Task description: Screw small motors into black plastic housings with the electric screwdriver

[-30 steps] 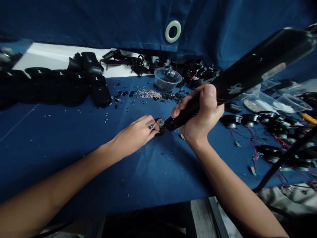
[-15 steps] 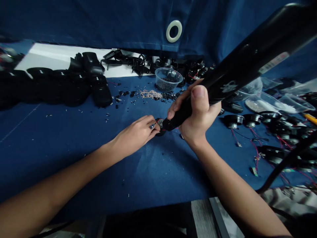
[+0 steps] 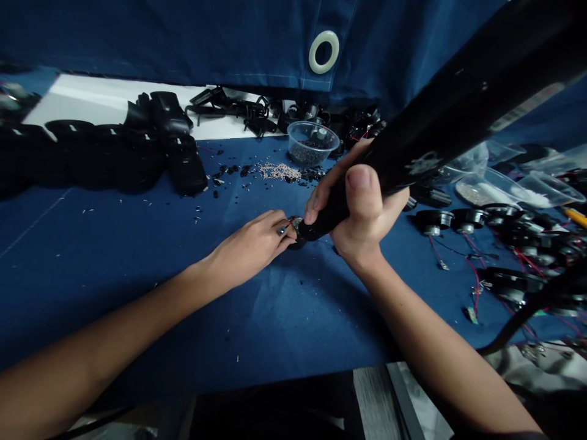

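My right hand (image 3: 362,208) is wrapped around a thick black electric screwdriver (image 3: 422,134), thumb lying along its near side. The tool slants from upper right down to its nose at the middle of the table. Under that nose sits a small round black speaker part (image 3: 298,243) with a red wire, mostly covered by fingers and tool. My left hand (image 3: 257,244) grips the part's left edge, fingers pressed together, and a small dark metal end shows between them. The screwdriver's bit is out of sight.
Tiny silver screws (image 3: 279,172) are heaped beyond my hands, before a clear plastic bowl (image 3: 312,145). Black housings (image 3: 183,165) line the back left. Speakers with red wires (image 3: 433,220) and plastic trays (image 3: 486,189) crowd the right. A black cable (image 3: 518,318) hangs at lower right.
The screwdriver's upper body has swung slightly nearer to me and its nose sits a little further left. My left hand keeps its place on the speaker part.
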Motion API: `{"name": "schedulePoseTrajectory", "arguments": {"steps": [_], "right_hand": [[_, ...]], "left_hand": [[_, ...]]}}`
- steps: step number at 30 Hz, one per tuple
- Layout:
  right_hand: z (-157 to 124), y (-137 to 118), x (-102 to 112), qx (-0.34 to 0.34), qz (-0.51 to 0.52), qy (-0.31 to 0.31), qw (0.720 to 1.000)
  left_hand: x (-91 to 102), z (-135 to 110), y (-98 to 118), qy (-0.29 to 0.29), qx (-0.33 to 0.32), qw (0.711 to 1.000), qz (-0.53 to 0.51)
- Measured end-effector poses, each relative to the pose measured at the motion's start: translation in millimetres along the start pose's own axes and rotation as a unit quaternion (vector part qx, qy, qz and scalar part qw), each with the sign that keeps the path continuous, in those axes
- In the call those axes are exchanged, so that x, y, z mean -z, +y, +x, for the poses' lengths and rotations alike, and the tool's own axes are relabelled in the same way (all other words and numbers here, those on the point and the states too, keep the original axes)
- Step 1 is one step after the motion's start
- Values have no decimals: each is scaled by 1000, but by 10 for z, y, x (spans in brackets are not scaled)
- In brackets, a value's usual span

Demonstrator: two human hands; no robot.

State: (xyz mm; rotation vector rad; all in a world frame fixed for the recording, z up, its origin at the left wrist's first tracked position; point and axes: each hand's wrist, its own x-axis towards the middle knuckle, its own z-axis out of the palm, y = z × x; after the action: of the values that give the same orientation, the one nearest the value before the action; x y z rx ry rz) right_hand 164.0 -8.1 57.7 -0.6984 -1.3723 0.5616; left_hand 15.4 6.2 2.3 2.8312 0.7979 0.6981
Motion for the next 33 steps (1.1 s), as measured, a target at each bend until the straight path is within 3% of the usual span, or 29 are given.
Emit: {"name": "schedulePoseTrajectory", "arguments": {"steps": [20,27,33], "right_hand": [[-33,39,8,-20,-25,2,1000],[-39,32,-43,-14,10,14,1000],[-67,44,-61,-117,1,85,990]], "left_hand": [[-4,-4,8,4,-9,1000,8],[-25,-1,6,13,3,1000,-6],[-17,-2,-1,5,-6,1000,5]]}}
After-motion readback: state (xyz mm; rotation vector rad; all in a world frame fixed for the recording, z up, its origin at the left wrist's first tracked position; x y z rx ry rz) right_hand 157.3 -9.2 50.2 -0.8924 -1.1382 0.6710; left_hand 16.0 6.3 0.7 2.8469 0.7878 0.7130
